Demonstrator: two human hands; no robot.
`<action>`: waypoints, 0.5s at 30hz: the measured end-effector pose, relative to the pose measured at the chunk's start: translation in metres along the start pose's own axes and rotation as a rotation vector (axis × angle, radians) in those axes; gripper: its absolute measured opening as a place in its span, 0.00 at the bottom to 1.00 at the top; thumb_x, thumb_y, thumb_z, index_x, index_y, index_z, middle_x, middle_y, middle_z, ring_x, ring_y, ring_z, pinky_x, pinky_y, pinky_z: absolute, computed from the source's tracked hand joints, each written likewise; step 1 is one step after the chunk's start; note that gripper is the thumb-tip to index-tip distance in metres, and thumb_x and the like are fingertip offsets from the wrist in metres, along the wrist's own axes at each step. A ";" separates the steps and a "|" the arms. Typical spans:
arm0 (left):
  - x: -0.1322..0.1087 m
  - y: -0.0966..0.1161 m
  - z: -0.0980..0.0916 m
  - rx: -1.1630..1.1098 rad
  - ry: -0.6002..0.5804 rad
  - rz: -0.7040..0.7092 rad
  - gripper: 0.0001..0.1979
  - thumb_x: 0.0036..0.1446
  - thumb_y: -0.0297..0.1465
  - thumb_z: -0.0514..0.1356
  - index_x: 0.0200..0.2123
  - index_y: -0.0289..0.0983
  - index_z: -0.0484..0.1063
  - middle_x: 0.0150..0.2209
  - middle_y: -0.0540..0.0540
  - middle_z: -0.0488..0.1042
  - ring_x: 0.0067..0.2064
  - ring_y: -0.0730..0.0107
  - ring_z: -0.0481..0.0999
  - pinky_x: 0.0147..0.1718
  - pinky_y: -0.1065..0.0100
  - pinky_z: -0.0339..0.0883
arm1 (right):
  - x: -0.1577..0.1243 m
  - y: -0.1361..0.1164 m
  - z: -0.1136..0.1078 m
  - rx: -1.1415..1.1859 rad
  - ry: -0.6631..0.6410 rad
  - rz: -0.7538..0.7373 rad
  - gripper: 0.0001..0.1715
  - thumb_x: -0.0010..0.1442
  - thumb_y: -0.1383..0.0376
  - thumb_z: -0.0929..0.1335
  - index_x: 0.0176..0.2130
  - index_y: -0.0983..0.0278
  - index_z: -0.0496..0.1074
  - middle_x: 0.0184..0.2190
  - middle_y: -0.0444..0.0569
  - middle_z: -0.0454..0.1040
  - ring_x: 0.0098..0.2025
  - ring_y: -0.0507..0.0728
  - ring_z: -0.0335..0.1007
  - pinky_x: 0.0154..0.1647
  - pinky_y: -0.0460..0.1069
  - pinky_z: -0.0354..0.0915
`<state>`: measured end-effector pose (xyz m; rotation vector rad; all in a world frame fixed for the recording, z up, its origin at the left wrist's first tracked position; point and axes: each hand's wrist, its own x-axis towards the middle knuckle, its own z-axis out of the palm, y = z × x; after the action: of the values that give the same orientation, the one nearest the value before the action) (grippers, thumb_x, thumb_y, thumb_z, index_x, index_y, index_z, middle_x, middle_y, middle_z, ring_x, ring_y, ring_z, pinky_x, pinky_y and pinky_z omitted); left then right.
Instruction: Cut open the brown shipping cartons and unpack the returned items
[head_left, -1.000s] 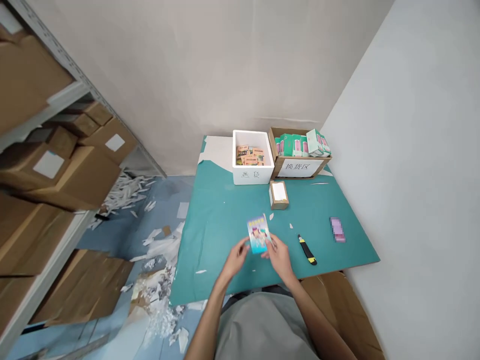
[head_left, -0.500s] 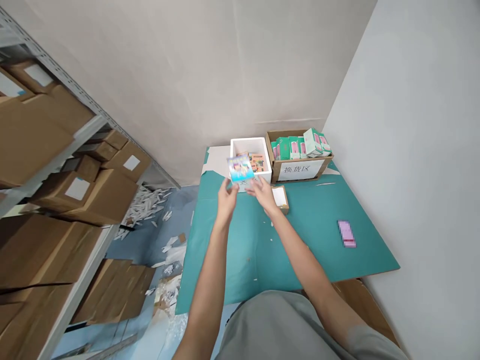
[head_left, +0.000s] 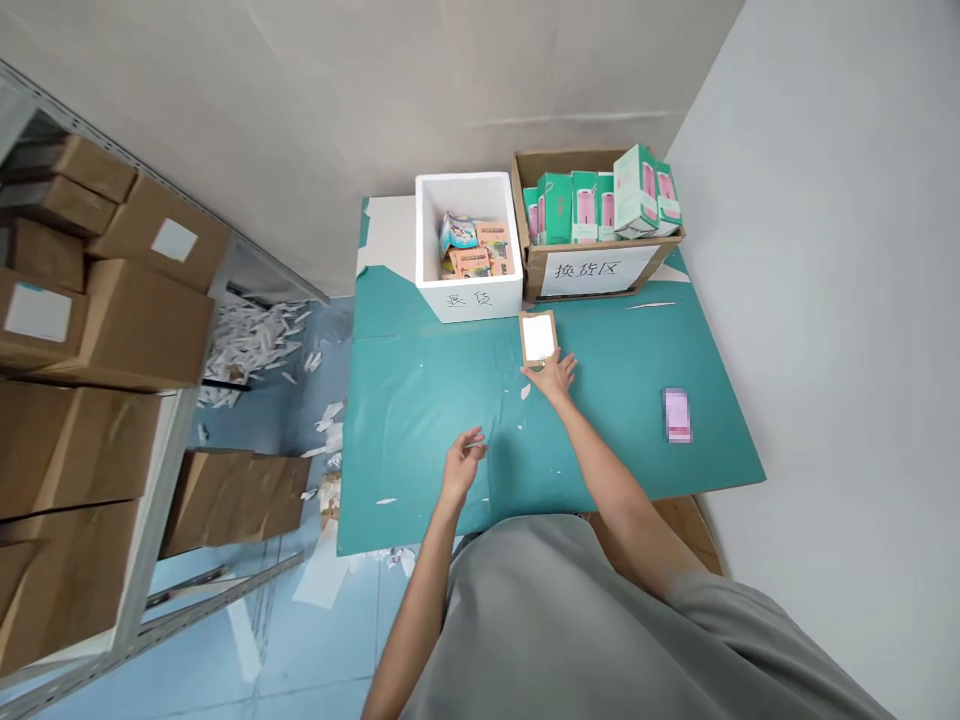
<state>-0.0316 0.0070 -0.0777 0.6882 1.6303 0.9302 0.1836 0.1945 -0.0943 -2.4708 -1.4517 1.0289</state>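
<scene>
My right hand is at the near edge of a small brown box with a white label on top, fingers spread. Above the green table, my left hand holds nothing, its fingers loosely curled and apart. Behind the small box stands a white foam box with handwriting on its front. Inside it lie a blue packet and several orange packets. To its right, a cardboard box with a handwritten label holds several green boxes.
A pixelated pink object lies on the table's right side. Metal shelving with cardboard boxes stands at the left. Paper scraps litter the floor between shelf and table. Walls rise behind and to the right.
The blue packet has left my hands and lies in the foam box. My left hand has moved back toward me; my right hand has moved to the small brown box. The view has shifted.
</scene>
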 end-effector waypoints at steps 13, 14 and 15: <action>-0.002 -0.033 -0.023 0.082 0.157 -0.060 0.39 0.56 0.54 0.74 0.63 0.38 0.75 0.68 0.27 0.77 0.62 0.46 0.84 0.59 0.48 0.79 | -0.036 0.030 0.023 -0.189 -0.357 -0.511 0.76 0.53 0.59 0.83 0.84 0.73 0.47 0.75 0.73 0.64 0.76 0.74 0.63 0.77 0.62 0.64; 0.000 -0.035 -0.028 0.121 0.206 -0.064 0.39 0.59 0.52 0.73 0.66 0.38 0.73 0.71 0.25 0.74 0.66 0.45 0.81 0.62 0.48 0.78 | -0.051 0.048 0.026 -0.210 -0.451 -0.630 0.76 0.52 0.61 0.84 0.84 0.71 0.49 0.76 0.71 0.65 0.76 0.74 0.62 0.78 0.63 0.63; 0.000 -0.037 -0.033 0.166 0.230 -0.073 0.39 0.60 0.51 0.73 0.68 0.37 0.72 0.73 0.24 0.71 0.69 0.44 0.79 0.64 0.48 0.76 | -0.067 0.065 0.028 -0.223 -0.529 -0.732 0.75 0.51 0.63 0.84 0.84 0.69 0.51 0.76 0.70 0.64 0.77 0.74 0.62 0.79 0.64 0.62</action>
<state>-0.0626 -0.0199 -0.1059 0.6477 1.9404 0.8517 0.1937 0.0988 -0.1088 -1.5389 -2.4617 1.4249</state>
